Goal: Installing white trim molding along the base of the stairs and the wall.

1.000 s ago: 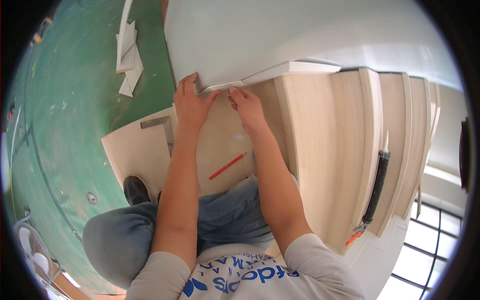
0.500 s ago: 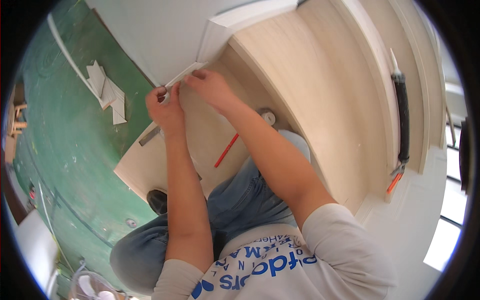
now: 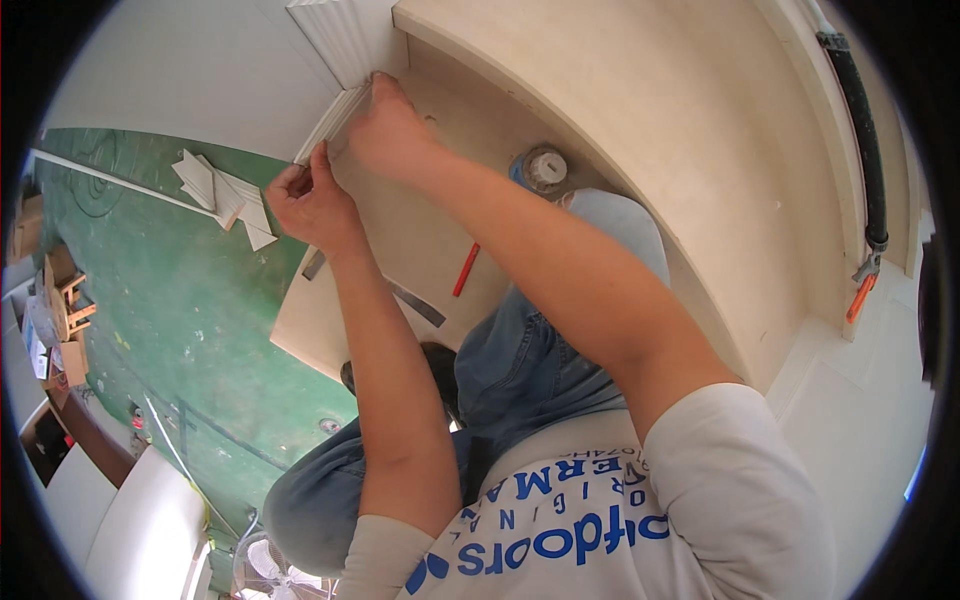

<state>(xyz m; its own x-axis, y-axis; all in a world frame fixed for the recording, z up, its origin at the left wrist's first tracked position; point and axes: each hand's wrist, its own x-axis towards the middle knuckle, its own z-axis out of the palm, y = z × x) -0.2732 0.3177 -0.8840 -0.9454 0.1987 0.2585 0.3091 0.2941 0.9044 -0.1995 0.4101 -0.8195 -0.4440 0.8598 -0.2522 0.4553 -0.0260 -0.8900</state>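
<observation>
Pressing white trim strip along the stair step's back edge | left hand pinching its lower end, right hand fingers together holding it flat | risk: strip is possibly slipping crooked if pressure is becoming uneven.

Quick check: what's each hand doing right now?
Left hand: pinching the lower end of the white trim strip.
Right hand: pressing the strip's upper end.
</observation>
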